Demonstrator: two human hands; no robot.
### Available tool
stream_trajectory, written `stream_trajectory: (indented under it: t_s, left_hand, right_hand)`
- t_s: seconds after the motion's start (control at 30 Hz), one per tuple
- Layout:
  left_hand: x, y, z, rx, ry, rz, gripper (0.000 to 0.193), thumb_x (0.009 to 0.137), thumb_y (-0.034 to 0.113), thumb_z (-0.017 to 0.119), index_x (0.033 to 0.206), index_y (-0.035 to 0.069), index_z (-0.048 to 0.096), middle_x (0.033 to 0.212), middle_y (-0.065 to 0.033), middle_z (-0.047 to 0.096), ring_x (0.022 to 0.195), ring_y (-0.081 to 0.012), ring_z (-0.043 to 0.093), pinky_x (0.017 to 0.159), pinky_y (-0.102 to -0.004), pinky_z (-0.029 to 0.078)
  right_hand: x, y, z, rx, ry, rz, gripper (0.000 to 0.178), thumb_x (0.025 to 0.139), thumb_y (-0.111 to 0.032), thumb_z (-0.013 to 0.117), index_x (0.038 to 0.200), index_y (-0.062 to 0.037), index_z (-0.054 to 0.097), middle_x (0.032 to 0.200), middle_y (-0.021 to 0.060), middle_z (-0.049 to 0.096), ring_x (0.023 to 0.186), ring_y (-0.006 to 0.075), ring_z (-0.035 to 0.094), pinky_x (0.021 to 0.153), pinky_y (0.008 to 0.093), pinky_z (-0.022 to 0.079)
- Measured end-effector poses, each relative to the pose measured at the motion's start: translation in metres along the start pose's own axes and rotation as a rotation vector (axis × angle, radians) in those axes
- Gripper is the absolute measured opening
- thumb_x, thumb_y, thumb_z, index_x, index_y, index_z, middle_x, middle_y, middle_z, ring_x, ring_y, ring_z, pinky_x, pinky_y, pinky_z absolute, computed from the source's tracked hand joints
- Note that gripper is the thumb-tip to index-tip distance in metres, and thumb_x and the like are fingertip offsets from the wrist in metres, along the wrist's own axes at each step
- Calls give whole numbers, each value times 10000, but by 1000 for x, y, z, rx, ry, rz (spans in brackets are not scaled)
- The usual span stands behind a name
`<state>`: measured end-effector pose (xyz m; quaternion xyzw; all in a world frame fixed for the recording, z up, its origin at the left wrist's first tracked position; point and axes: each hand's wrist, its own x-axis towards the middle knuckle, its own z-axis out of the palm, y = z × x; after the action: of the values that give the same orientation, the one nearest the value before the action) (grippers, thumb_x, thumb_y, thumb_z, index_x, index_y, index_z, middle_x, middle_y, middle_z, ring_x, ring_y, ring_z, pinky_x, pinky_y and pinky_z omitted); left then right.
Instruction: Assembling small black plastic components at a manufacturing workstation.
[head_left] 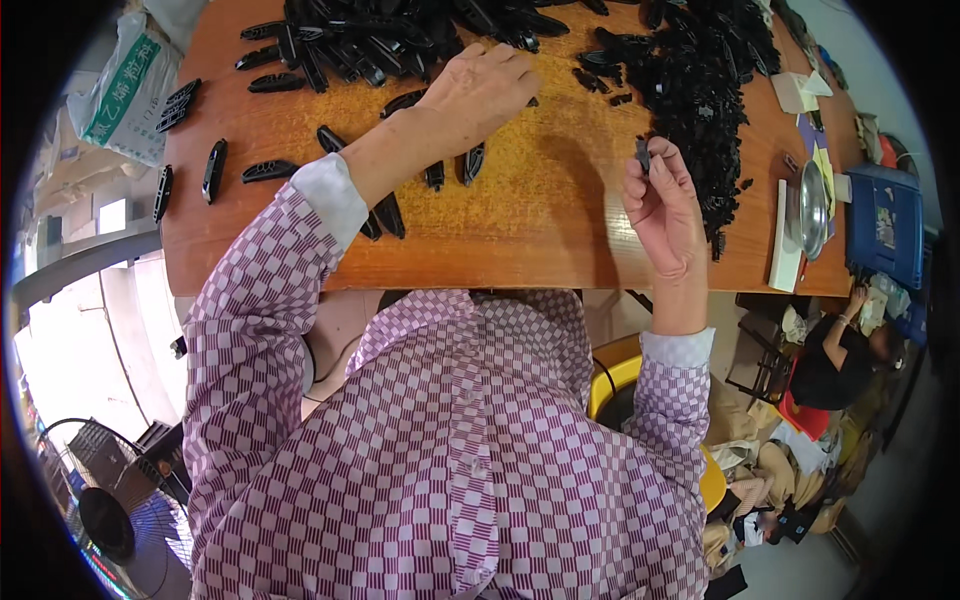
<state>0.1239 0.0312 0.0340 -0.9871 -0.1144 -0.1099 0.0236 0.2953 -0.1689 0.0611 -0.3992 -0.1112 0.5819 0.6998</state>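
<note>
My right hand is raised over the table's near right side, thumb and fingers pinching a small black plastic piece. At the near edge of a heap of long black plastic parts, my left hand reaches with its back turned up. Its fingers bend down and their tips are hidden, so I cannot tell whether it grips a part. Loose long black parts lie around my left forearm, some partly covered by it. A heap of small black pieces spreads beside my right hand.
The brown wooden table has a worn yellowish middle. A round metal dish and a white strip lie at its right edge, near a blue bin. A white sack stands left; a fan is lower left. Another person sits at right.
</note>
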Motion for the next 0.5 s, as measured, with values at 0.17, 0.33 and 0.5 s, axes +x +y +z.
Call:
stream_trajectory:
  t_s: [0.17, 0.33, 0.5]
  left_hand:
    - [-20, 17, -15, -173, -29, -252, 257, 814, 89, 651, 1035, 43, 527, 959, -105, 636, 893, -248, 631, 719, -337, 510]
    - [-31, 36, -13, -893, 264, -506, 256, 936, 247, 567, 1084, 59, 477, 903, -90, 655, 761, -203, 671, 603, -280, 511]
    - [-45, 62, -33, -2163, 176, -768, 257, 939, 314, 574, 1066, 107, 488, 900, -65, 655, 755, -158, 667, 540, -225, 476]
  right_hand:
    - [-19, 8, 11, -94, 7, -7, 166, 897, -69, 613, 1058, -87, 577, 898, 95, 616, 700, 130, 574, 590, 221, 472]
    - [-27, 18, 34, -329, 38, -39, 108, 920, -99, 586, 1023, -89, 555, 918, 108, 661, 715, 142, 619, 588, 245, 488]
    - [-28, 32, 50, -459, 29, -146, 106, 923, -109, 583, 1019, -84, 547, 915, 102, 662, 737, 145, 627, 624, 251, 485]
